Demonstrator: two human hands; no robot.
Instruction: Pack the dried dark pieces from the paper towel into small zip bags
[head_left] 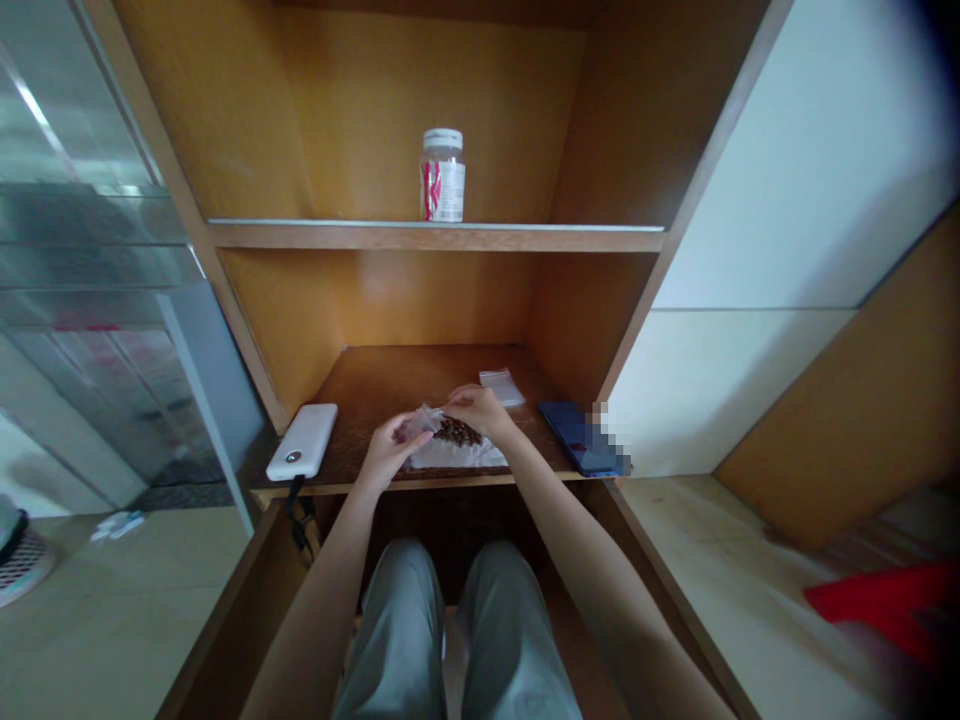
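Note:
My left hand (390, 447) is closed on a small clear plastic bag (427, 420), held just above the wooden shelf. Close beside it, my right hand (478, 408) has its fingers pinched together at the bag's edge. Beneath my hands lies a heap of small dark brown bits (459, 432), too small to name for sure. They rest on a white sheet (457, 457), which looks like thin plastic or paper. Another flat clear bag (502, 387) lies behind my right hand.
A white power bank (304, 440) with a black cable (300, 515) sits at the shelf's left. At the right lies a dark blue phone (574, 438). One shelf up stands a clear jar (443, 178) with a white lid. An open drawer (217, 610) surrounds my legs.

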